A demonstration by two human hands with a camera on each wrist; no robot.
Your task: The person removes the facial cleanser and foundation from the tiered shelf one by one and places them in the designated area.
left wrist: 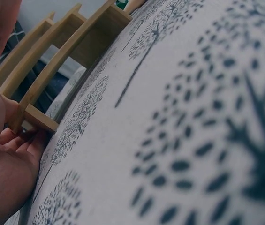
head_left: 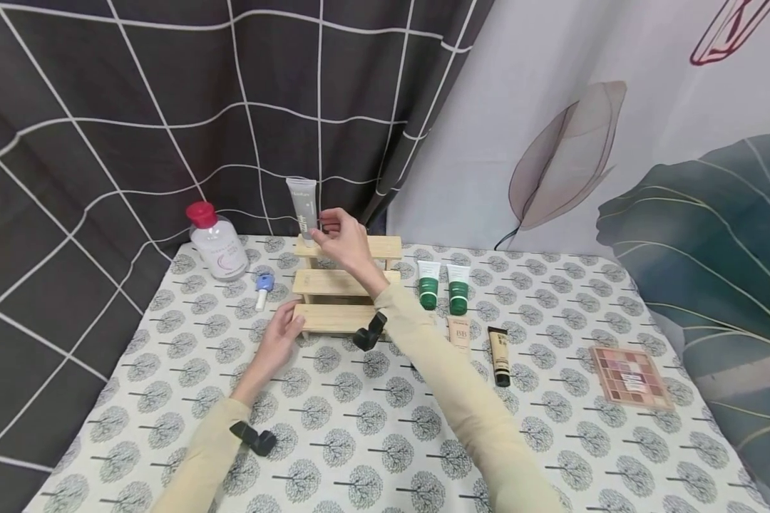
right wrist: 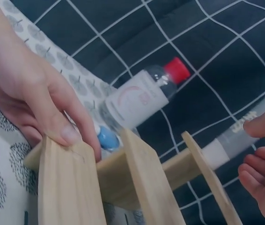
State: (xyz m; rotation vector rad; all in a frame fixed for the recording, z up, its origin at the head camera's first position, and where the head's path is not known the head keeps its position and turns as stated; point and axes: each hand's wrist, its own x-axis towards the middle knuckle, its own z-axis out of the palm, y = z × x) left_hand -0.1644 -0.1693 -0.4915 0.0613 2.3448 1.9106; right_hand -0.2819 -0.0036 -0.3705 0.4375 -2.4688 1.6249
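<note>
A three-tier wooden display stand point(head_left: 334, 283) stands on the table. My left hand point(head_left: 281, 335) grips the left end of its lowest step, thumb on top and fingers point(left wrist: 24, 143) around the end underneath. On the left end of the top step stands a grey squeeze tube point(head_left: 304, 206), cap down and leaning slightly. My right hand point(head_left: 348, 244) is beside the tube's lower part. In the right wrist view its thumb overlaps the tube's edge, while the other fingers point(right wrist: 259, 171) hang loosely bent, apart from it.
Left of the stand are a clear bottle with a red cap point(head_left: 218, 242) and a small blue-and-white item point(head_left: 264, 290). To the right lie two green-and-white tubes point(head_left: 428, 285), a pink BB tube point(head_left: 459, 333), a gold tube with black cap point(head_left: 499, 355) and a makeup palette point(head_left: 632, 377). Curtains hang behind.
</note>
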